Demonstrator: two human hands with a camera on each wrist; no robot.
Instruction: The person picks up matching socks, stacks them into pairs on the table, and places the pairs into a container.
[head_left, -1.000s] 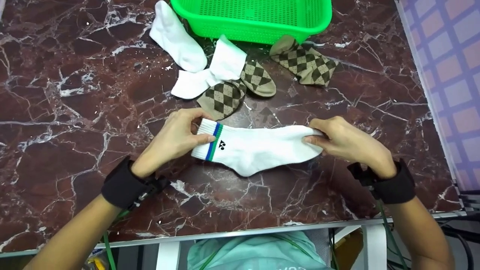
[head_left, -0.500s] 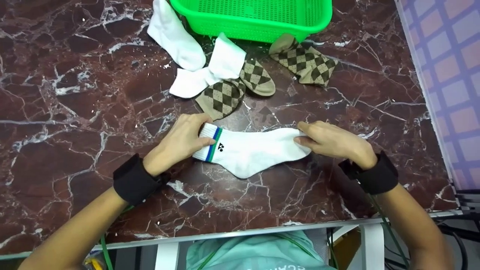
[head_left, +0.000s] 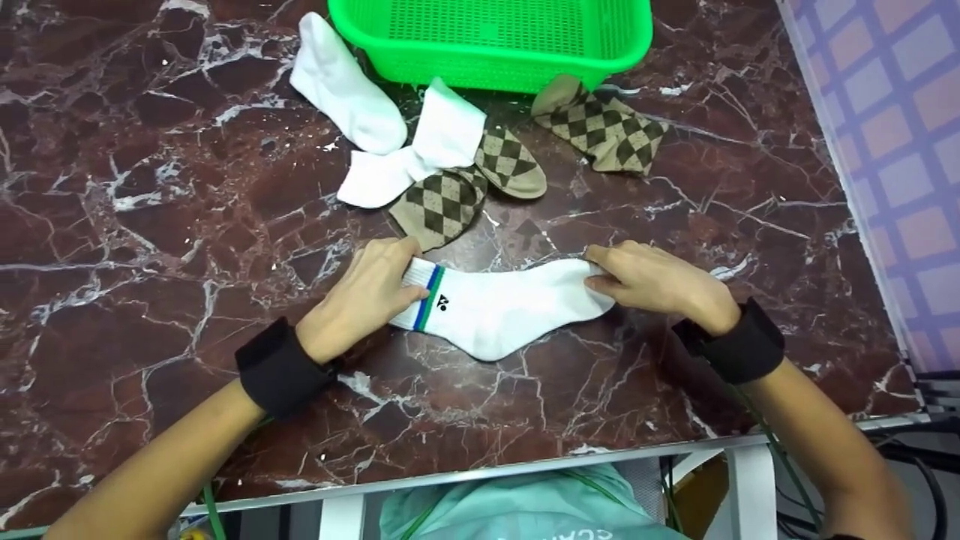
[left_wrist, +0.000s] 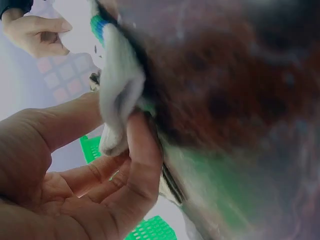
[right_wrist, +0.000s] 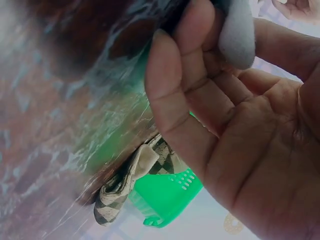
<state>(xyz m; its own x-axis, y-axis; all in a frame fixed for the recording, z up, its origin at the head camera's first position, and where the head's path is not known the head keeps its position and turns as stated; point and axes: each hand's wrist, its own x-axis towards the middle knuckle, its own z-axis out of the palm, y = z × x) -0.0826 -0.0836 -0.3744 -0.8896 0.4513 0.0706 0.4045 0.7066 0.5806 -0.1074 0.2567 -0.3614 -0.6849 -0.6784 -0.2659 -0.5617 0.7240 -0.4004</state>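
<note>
A white sock (head_left: 510, 311) with a blue and green stripe and a small black logo lies flat near the middle of the table. My left hand (head_left: 367, 296) pinches its ribbed cuff, thumb on top by the stripe; the left wrist view shows the cuff (left_wrist: 117, 90) between thumb and fingers. At the other end my right hand (head_left: 656, 281) pinches the toe, and in the right wrist view the toe tip (right_wrist: 239, 37) shows between thumb and fingers. Just beyond the left hand lies a brown argyle sock (head_left: 442, 206).
A green plastic basket (head_left: 487, 64) stands at the back. In front of it lie a white sock (head_left: 349, 94), a folded white sock (head_left: 450, 127) overlapping argyle ones, and another argyle sock (head_left: 600, 127) at the right. A patterned panel (head_left: 885, 165) borders the table's right side.
Both hands have moved slightly closer together, the right hand shifting left with the sock's toe. The sock stays pinched at both ends.
</note>
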